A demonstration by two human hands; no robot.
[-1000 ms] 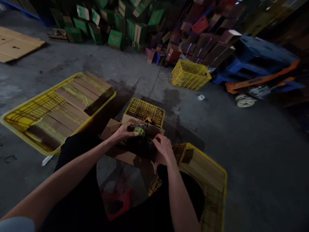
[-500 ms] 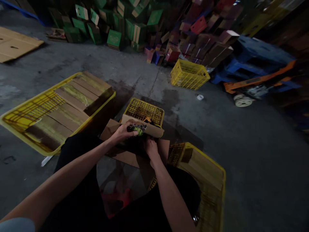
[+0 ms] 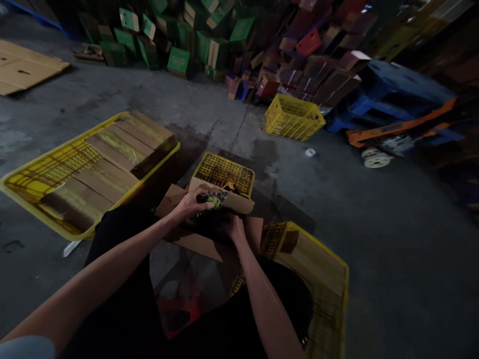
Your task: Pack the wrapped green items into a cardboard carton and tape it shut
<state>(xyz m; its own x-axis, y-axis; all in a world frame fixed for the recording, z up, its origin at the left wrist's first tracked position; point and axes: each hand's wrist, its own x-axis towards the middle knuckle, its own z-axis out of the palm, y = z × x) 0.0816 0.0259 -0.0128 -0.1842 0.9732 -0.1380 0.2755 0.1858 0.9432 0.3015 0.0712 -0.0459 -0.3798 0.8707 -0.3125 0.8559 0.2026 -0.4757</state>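
An open cardboard box [image 3: 194, 242] rests over my knees, its flaps spread out. My left hand [image 3: 189, 204] is closed round a small green object [image 3: 214, 200] at the box's far rim. My right hand [image 3: 235, 229] reaches down into the box's dark inside, and its fingertips are hidden there. What lies inside the box is too dark to make out.
A large yellow crate [image 3: 22, 192] with flat cardboard packs sits at my left, another yellow crate [image 3: 339, 269] at my right, a small one [image 3: 224, 172] just ahead. Farther off stand a yellow basket [image 3: 294, 117], heaps of green and red boxes [image 3: 179, 60], and a blue-orange pallet jack [image 3: 396, 127].
My right hand has moved from the box's right flap leftward and down into the box. My left hand has stayed on the green object.
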